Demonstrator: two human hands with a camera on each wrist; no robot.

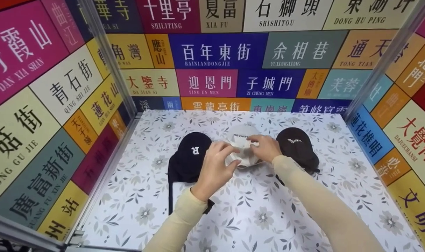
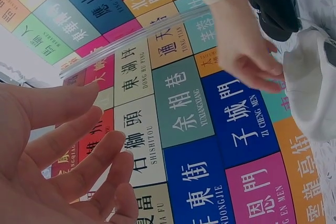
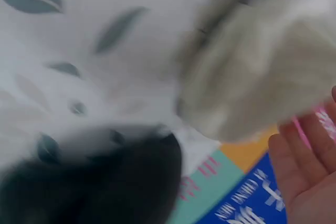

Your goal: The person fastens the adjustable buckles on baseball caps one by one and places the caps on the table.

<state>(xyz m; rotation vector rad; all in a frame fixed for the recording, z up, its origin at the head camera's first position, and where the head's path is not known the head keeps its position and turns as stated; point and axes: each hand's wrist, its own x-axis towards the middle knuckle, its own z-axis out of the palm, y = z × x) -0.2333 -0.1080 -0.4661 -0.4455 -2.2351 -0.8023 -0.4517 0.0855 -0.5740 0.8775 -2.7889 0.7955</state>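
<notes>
A pale cap (image 1: 245, 161), off-white with lettering on its far part, sits between two dark caps on the table. My right hand (image 1: 266, 148) is at its right side, fingertips right at the fabric; the right wrist view shows the fingers (image 3: 294, 166) extended beside the cap (image 3: 262, 72). My left hand (image 1: 217, 166) hovers by the cap's near left side, holding nothing, thumb and fingers spread apart and loosely bent in the left wrist view. Behind that hand is a navy cap (image 1: 186, 157) with a white R, partly hidden by it.
A dark brown cap (image 1: 292, 143) with white lettering lies just right of my right hand, its near edge behind the forearm. Floral cloth covers the table (image 1: 268, 213). Walls of colourful sign panels (image 1: 219, 50) enclose the back and both sides, with metal posts (image 1: 109, 56) at the corners.
</notes>
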